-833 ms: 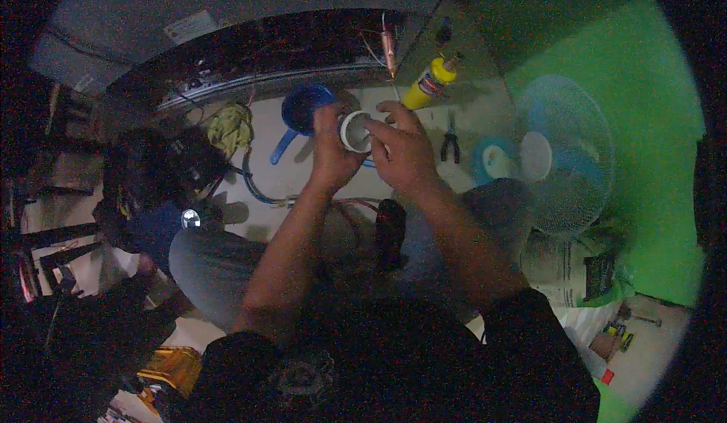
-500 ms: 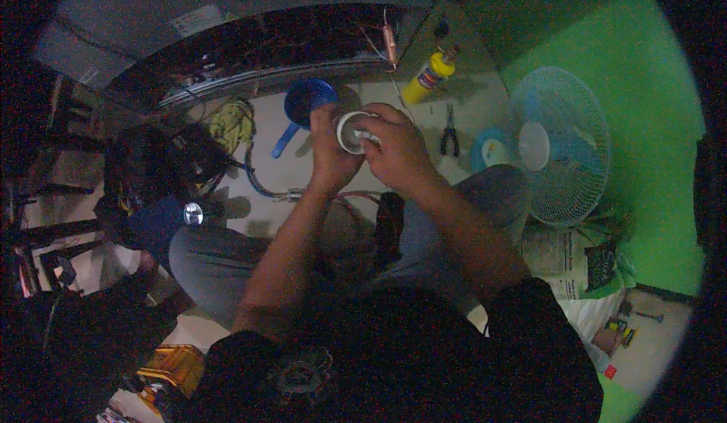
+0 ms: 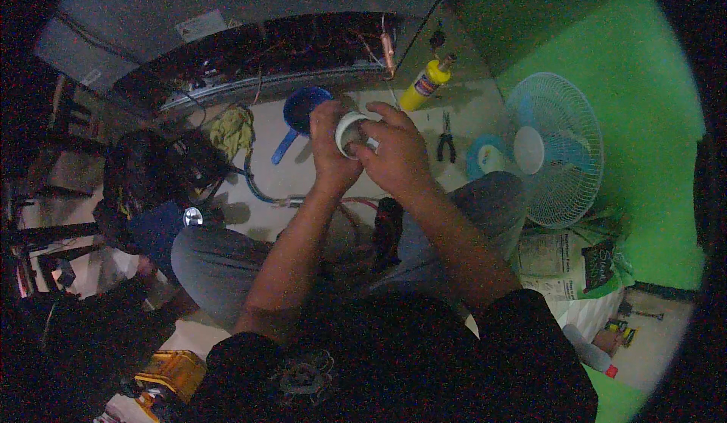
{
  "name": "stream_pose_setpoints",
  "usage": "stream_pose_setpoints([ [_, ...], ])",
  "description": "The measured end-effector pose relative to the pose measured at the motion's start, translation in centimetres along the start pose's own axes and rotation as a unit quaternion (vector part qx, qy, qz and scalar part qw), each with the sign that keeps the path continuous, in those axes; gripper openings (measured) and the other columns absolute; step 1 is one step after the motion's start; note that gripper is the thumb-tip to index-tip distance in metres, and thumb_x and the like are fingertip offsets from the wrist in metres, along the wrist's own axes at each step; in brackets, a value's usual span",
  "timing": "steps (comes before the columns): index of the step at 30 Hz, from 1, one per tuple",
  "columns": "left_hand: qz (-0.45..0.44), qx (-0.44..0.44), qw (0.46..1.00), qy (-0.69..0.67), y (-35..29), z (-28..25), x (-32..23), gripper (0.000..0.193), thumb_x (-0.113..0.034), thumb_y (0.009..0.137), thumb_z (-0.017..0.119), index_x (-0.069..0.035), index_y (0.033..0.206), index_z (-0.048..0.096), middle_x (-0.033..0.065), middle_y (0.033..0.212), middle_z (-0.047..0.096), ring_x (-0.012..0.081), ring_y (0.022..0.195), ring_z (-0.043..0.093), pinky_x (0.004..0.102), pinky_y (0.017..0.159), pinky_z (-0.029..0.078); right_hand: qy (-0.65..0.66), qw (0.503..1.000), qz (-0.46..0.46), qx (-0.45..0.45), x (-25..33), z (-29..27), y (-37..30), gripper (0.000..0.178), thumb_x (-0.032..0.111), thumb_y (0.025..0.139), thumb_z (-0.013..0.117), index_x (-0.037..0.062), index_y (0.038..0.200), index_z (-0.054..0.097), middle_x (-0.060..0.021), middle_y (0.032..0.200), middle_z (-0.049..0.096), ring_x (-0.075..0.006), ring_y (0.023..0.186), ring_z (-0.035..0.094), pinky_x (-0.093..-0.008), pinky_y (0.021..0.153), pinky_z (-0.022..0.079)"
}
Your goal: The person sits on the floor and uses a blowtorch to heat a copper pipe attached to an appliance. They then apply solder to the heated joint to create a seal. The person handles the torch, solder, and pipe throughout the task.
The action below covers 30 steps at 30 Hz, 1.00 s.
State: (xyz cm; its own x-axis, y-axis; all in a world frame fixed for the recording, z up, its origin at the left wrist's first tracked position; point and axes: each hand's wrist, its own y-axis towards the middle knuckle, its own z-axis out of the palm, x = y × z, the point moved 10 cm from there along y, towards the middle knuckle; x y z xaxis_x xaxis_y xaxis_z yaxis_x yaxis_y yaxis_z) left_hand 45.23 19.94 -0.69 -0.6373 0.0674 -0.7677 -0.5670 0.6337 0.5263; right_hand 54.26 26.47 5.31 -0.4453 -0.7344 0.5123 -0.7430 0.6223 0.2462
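Note:
Both hands are raised over my lap around a small white ring-shaped thing (image 3: 344, 126), whose hollow side faces up. It may be a tape roll or a cup; the dim picture does not show which. My left hand (image 3: 329, 146) is closed round its left side. Fingers of my right hand (image 3: 397, 146) reach into the hollow and grip its right side, with the index finger bent above. Just beyond my left hand a blue dipper (image 3: 283, 147) with a long handle rests on the floor. To the right of my right hand lie dark-handled pliers (image 3: 446, 143).
A yellow gas cylinder (image 3: 428, 84) stands at the back, near an opened appliance with copper tubing (image 3: 388, 50). A white fan (image 3: 556, 150) is at right. At left are a yellowish cloth (image 3: 233, 127), a hose (image 3: 257, 188), a black bag (image 3: 151, 165) and a lit lamp (image 3: 193, 217).
The right-hand fingers have shifted slightly on the white ring-shaped thing, with the index finger lifted a little. The ring has tilted somewhat. The whole view has moved slightly.

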Motion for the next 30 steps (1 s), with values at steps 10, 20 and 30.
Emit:
stream_pose_setpoints([
  [10, -0.010, 0.060, 0.997, 0.037, -0.4, 1.6, 0.5, 0.063, -0.005, 0.062, 0.078, -0.003, 0.117, 0.048, 0.0182, 0.117, 0.051, 0.0404, 0.105, 0.047, 0.0486, 0.092, 0.041, -0.083, 0.993, -0.082, 0.030, -0.5, 1.5, 0.2, 0.026, 0.020, 0.073, 0.074, 0.0078, 0.097, 0.073, -0.0104, 0.128, 0.055, -0.0302, 0.107, 0.058, -0.0447, 0.090, 0.047],
  [20, -0.162, 0.127, 0.977, 0.047, -3.8, 3.1, 9.0, 0.069, -0.004, 0.065, 0.082, -0.003, 0.125, 0.046, 0.0172, 0.115, 0.057, 0.0367, 0.110, 0.055, 0.0432, 0.095, 0.045, 0.202, 0.952, 0.223, 0.059, -20.5, 10.7, -3.4, 0.029, 0.024, 0.081, 0.075, 0.0022, 0.100, 0.070, -0.0125, 0.095, 0.068, -0.0295, 0.091, 0.066, -0.0396, 0.084, 0.052],
  [30, -0.237, 0.209, 0.934, -0.167, -5.7, 4.9, 8.5, 0.075, 0.007, 0.067, 0.078, -0.008, 0.132, 0.044, 0.0076, 0.124, 0.058, 0.0217, 0.118, 0.055, 0.0353, 0.102, 0.043, -0.209, 0.917, 0.219, 0.259, -37.3, 34.8, -19.9, 0.028, 0.025, 0.088, 0.057, 0.0019, 0.091, 0.072, -0.0205, 0.098, 0.068, -0.0359, 0.095, 0.067, -0.0455, 0.079, 0.055],
])
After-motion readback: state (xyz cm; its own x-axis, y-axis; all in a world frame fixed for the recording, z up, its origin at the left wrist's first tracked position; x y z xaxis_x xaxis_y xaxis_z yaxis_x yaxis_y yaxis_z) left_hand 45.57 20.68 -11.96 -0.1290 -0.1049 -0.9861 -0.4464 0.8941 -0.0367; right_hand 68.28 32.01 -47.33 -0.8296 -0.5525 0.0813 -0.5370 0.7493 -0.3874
